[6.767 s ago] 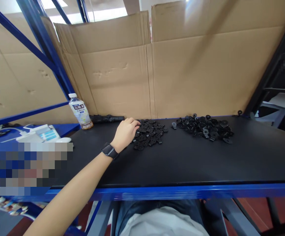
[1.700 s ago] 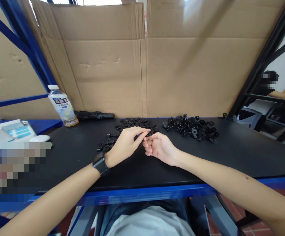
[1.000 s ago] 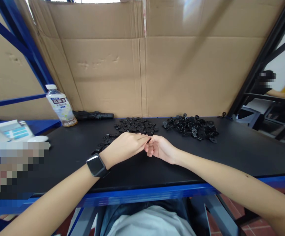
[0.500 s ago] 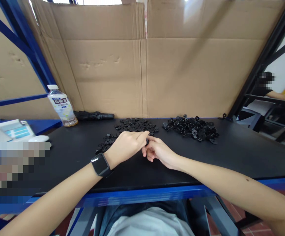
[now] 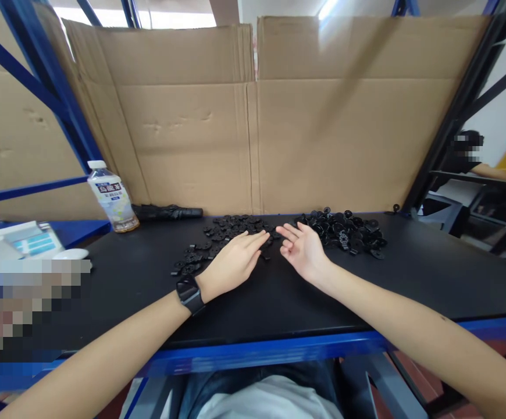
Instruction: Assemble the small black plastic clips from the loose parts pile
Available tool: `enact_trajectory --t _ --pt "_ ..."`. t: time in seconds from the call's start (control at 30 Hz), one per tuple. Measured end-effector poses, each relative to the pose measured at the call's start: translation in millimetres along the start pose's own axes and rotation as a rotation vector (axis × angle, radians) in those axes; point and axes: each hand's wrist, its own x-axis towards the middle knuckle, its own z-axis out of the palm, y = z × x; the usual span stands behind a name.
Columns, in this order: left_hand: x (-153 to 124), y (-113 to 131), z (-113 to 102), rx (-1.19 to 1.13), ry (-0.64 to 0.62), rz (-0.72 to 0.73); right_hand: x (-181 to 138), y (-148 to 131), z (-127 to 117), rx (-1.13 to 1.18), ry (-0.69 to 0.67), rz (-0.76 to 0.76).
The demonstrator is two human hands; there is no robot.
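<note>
My left hand (image 5: 237, 260), with a black watch (image 5: 189, 293) on its wrist, is palm down with its fingers stretched out. It hovers over or rests at the near edge of a spread of small, flat, round black parts (image 5: 231, 224); which of the two I cannot tell. Just beyond its fingertips lies a small black piece (image 5: 266, 257). My right hand (image 5: 306, 251) is turned with its palm towards the left, fingers apart and nothing visible in them. It is beside a heaped pile of black disc-like parts (image 5: 344, 230), partly covering that pile's left side.
A drink bottle (image 5: 113, 198) and a folded black umbrella (image 5: 168, 212) are at the back left. A white device (image 5: 30, 241) stands at the far left. Cardboard (image 5: 183, 128) walls off the table's back. Another person (image 5: 466, 154) sits beyond the frame on the right.
My hands have separated and opened; the right one moved right and up. The small black part held between them is no longer there. The view has tilted slightly upward.
</note>
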Motion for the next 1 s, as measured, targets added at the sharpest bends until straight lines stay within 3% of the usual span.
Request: enact_trajectory --t 0.17,0.3,0.5,0.63,0.73,0.87,1.0 --pt "-1 -7 16 0.041 -0.191 0.137 6 -4 -4 0.011 0.014 0.006" --pt "0 -7 13 0.000 -0.220 0.163 2 7 -1 -0.085 -0.026 0.079" --pt "0 -1 -1 -0.098 -0.129 -0.027 -1 9 -2 -0.146 -0.090 0.107" --pt "2 -2 -10 -0.277 0.063 -0.236 0 9 -4 -0.252 -0.150 0.137" --pt "4 -2 -17 -0.398 0.189 -0.344 -4 15 -2 -0.494 -0.297 0.107" --pt "5 1 -24 -0.429 0.234 -0.311 -15 26 4 -0.799 -0.486 -0.005" --pt "5 6 -24 -0.416 0.193 -0.253 -21 32 9 -0.796 -0.507 -0.008"
